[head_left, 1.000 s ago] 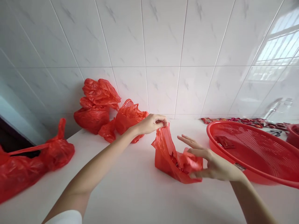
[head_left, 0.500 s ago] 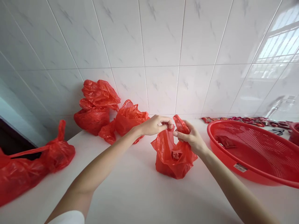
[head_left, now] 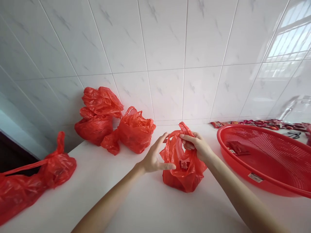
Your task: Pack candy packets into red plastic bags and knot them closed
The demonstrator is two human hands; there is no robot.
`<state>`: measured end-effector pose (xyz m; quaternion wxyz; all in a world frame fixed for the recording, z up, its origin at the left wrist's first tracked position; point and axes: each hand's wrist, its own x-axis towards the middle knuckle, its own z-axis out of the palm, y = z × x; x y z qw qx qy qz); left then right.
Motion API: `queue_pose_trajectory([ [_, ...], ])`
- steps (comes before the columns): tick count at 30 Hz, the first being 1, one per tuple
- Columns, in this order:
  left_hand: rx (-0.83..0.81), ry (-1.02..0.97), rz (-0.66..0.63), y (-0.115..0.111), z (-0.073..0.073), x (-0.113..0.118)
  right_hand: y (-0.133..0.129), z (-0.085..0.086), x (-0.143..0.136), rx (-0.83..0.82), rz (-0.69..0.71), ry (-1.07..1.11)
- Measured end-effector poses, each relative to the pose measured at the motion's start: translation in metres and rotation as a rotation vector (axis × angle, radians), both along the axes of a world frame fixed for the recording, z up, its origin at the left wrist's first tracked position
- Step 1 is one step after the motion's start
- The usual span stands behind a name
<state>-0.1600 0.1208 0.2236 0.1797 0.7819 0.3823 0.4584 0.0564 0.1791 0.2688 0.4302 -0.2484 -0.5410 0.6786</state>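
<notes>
A red plastic bag (head_left: 182,181) stands on the white tabletop in the middle, and a dark-printed packet (head_left: 184,165) shows inside its mouth. My right hand (head_left: 195,144) pinches the bag's upper edge at the back right, near a handle that sticks up. Along the bag's left side is my left hand (head_left: 154,157), thumb and fingers spread apart around the rim. Whether its fingertips touch the plastic is hard to make out.
A large red plastic basket (head_left: 257,178) with a packet in it stands at the right. Small wrappers (head_left: 262,123) lie along the tiled wall. More red bags (head_left: 137,132) are at the back left, and a knotted red bag (head_left: 58,170) at the far left edge.
My left hand has let go of the bag's top edge and moved down to its left side, fingers opening. My right hand has closed more around the gathered edge.
</notes>
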Motion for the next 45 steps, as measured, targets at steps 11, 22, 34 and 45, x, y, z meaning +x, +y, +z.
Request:
queue_pose_trajectory([
  [11,0.367,-0.227,0.323,0.028,0.016,0.056,0.003,-0.003,0.0,0.025,-0.072,0.035],
  [22,0.315,-0.261,0.278,0.043,0.027,0.077,0.006,-0.005,0.0,-0.02,0.039,0.07],
  [34,0.24,-0.353,0.428,0.051,0.047,0.045,0.013,0.006,0.015,0.02,-0.121,0.043],
  [45,-0.166,-0.445,0.069,0.033,0.081,0.025,0.012,0.025,0.036,0.107,-0.12,0.217],
])
